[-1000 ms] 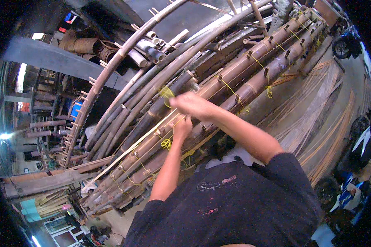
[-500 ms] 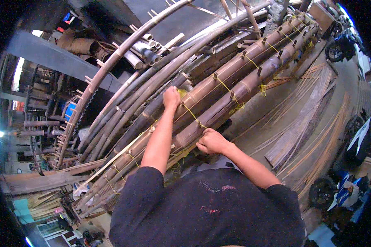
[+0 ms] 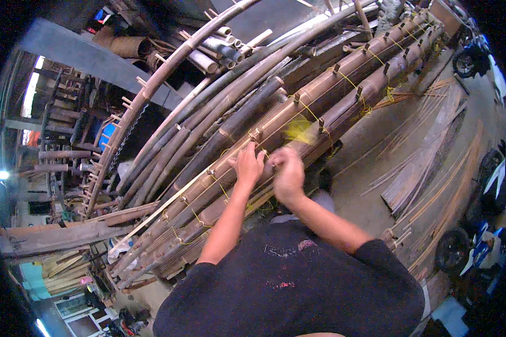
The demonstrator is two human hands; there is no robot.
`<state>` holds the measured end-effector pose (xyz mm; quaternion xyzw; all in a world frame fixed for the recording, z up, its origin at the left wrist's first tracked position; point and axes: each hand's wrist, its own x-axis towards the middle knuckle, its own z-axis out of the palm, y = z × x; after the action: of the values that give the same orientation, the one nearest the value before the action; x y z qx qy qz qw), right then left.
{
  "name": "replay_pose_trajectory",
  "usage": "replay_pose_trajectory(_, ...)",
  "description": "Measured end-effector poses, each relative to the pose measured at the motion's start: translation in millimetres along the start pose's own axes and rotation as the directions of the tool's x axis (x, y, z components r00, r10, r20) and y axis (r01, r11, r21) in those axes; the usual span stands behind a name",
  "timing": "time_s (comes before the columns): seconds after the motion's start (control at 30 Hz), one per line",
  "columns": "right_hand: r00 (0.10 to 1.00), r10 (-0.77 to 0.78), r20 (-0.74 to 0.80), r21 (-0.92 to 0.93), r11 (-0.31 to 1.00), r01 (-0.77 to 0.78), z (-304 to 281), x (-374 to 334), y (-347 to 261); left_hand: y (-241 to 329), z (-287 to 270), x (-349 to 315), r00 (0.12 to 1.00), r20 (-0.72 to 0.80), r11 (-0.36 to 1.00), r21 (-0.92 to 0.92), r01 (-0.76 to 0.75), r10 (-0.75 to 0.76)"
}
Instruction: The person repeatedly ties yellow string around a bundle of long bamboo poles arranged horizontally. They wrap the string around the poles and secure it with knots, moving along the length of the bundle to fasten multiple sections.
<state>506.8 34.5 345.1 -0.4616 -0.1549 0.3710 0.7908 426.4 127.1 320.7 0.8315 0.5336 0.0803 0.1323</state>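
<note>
Two long thick bamboo poles (image 3: 315, 89) lie side by side in front of me, set with short wooden pegs and crossed by yellow twine (image 3: 347, 79). On the nearer part of these poles, my left hand (image 3: 247, 167) rests just below a peg (image 3: 255, 135), its fingers closed on the twine. Right beside it, my right hand (image 3: 289, 177) is smeared by motion, its fingers curled together at the twine. A loose yellow twine bundle (image 3: 301, 131) blurs in the air above the right hand. Exactly how the strand runs between the fingers is hidden.
Several dark bamboo poles (image 3: 230, 126) lie beyond the work. A curved pole with rungs (image 3: 134, 109) rises at left. Split bamboo strips (image 3: 436, 196) and flat planks (image 3: 416, 168) lie on the floor at right, near parked motorcycles (image 3: 478, 255).
My hands have come together over the poles; before, they stood apart with the twine stretched between them. The twine bundle has swung from the left hand's side toward the right. The view has shifted slightly.
</note>
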Motion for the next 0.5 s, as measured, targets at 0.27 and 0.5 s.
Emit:
replay_pose_trajectory(0.27, 0.706, 0.229, 0.67, -0.598, -0.397, 0.696, 61, 140, 7, 2, -3, 16, 0.993, 0.116, 0.951, -0.304, 0.051, -0.016)
replay_pose_trajectory(0.5, 0.304, 0.535, 0.788, -0.614, 0.641, 0.462, 14, 62, -56, -59, 46, 19, 1.0, 0.014, 0.939, -0.345, 0.017, -0.013)
